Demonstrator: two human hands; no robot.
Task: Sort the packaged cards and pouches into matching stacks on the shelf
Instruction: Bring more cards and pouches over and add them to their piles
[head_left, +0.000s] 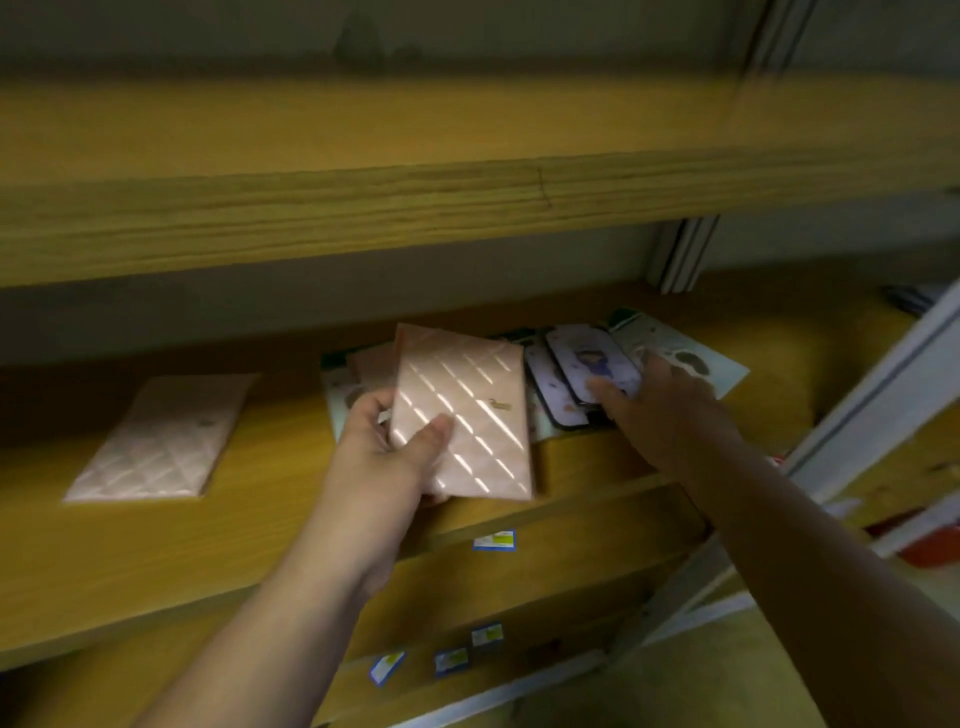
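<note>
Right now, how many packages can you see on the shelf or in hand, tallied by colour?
Pink quilted pouches: 3 (one held, one behind it, one lying left)
Purple illustrated cards: 2
Pale green cards: 2
Total: 7 visible; overlaps may hide more.

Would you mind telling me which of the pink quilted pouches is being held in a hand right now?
The pink quilted pouch in the middle, gripped by the left hand above the shelf. The other pink pouch lies flat and untouched far to the left.

Head view, close, down onto shelf
</note>
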